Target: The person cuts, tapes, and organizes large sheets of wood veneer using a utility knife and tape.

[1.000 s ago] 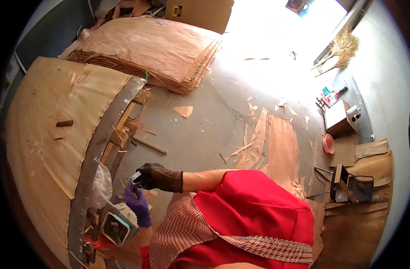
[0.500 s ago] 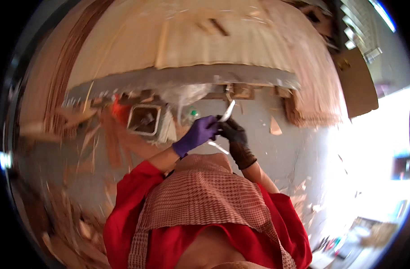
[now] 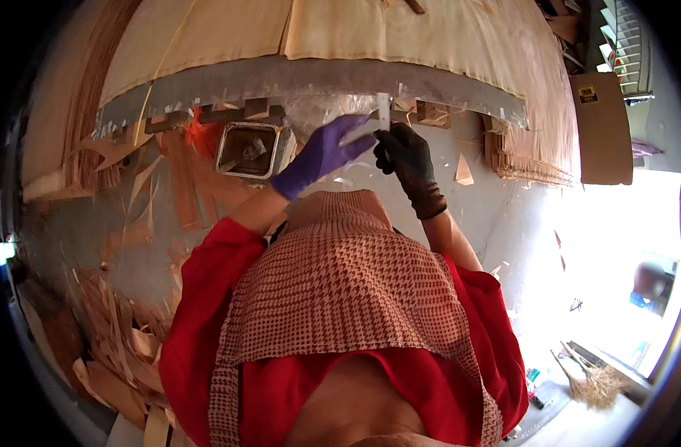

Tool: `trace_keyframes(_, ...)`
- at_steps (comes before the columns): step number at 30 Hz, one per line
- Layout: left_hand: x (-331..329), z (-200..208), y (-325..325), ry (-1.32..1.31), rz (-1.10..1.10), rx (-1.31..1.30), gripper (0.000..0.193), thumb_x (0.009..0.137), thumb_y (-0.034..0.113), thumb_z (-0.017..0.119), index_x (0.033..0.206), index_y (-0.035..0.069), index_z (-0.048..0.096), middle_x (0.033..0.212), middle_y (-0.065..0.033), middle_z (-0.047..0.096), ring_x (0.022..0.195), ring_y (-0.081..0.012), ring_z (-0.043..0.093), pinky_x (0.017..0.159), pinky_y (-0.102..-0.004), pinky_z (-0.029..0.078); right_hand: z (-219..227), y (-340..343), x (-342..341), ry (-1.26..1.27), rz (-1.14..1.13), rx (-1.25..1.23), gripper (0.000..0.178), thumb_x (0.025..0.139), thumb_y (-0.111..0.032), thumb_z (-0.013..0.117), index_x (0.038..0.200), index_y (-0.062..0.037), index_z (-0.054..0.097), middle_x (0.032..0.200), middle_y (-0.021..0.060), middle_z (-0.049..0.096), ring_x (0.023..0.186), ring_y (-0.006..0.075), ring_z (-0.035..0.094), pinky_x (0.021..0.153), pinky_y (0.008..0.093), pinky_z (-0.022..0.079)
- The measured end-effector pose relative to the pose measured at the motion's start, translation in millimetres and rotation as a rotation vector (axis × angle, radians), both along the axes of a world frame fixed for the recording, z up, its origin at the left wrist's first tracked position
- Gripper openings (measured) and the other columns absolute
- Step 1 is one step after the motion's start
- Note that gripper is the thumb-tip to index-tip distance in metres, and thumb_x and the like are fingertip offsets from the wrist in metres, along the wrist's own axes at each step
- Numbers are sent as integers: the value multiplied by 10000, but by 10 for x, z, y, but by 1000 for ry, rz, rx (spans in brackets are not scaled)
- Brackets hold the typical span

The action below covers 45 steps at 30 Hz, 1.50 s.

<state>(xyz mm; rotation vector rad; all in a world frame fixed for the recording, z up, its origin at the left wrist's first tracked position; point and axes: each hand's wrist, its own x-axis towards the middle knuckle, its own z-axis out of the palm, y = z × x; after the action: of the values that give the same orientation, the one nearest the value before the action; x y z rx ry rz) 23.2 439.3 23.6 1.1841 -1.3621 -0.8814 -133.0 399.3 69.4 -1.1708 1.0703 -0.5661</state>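
Black-gloved right hand (image 3: 404,153) pinches a thin pale strip (image 3: 383,110) upright by its lower end, purple-gloved left hand (image 3: 327,149) spread open beside it, square metal tin (image 3: 249,148) just left under the veneer-covered table edge (image 3: 310,78).

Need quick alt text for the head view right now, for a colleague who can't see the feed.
Seen from above, a person in red holds a thin pale strip upright in the black-gloved right hand, the purple-gloved left hand open beside it. Ahead lies a grey-edged workbench covered with pale veneer sheets, a square metal tin below its edge, and wood scraps on the floor.
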Motion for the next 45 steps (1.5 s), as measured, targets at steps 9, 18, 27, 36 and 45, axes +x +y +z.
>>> trace_keyframes(9,224,80,-165,663,132,332,235,819,191,596,914,-24,603,793,-55,614,696,-93,570,653,-217,471,19,-6,201,675,156,-1149,227,774,-156,592,997,-132,554,822,102,594,622,263,589,530,342,473)
trace_keyframes(18,616,52,-237,991,211,399,201,817,207,591,808,7,572,744,-62,595,664,-128,578,631,-260,483,16,-431,-346,664,53,-1150,187,761,0,497,902,-36,614,922,112,606,881,235,575,778,301,446)
trace_keyframes(27,1382,197,-571,640,273,149,298,846,262,565,979,-4,558,841,-46,588,699,-107,556,618,-217,453,1753,-1472,-2818,897,-602,-1268,297,898,-93,383,1149,19,495,1117,120,543,989,199,540,840,303,447)
trace_keyframes(36,2296,270,-2013,-216,696,202,519,779,317,630,1159,8,461,951,-99,578,823,-151,567,710,-253,461,2582,-3584,-857,420,14,-1225,324,910,-234,412,1159,-38,481,978,71,553,852,140,532,732,239,434)
trace_keyframes(45,2134,81,-2940,-896,770,400,793,653,472,645,1247,30,361,1162,-220,462,1064,-357,457,867,-427,398,720,-3843,1787,-144,673,22,217,850,-217,524,959,-35,569,707,-6,534,615,68,502,520,183,372)
